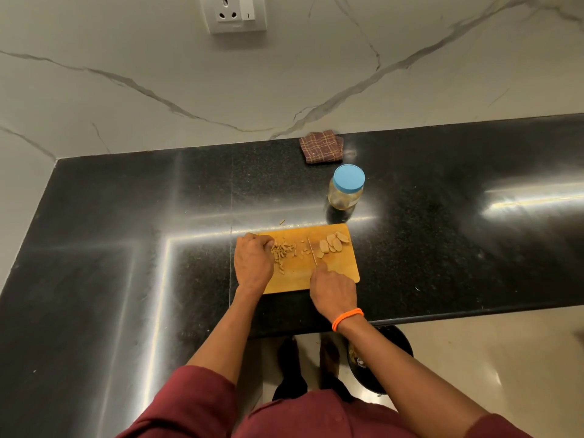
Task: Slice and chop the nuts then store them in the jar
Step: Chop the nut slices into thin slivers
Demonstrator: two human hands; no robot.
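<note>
With the right hand (333,287) gripping the knife (312,251) and the left hand's (253,262) curled fingers bunching chopped nuts (282,250) nearby, a slip could nick them.

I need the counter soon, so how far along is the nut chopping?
Roughly midway. Done: a pile of chopped nuts lies on the cutting board beside the left hand. In hand: the right hand holds the knife, blade down on the board. Left: the sliced nuts on the far right are uncut, and the jar behind the board still has its blue lid on.
</note>
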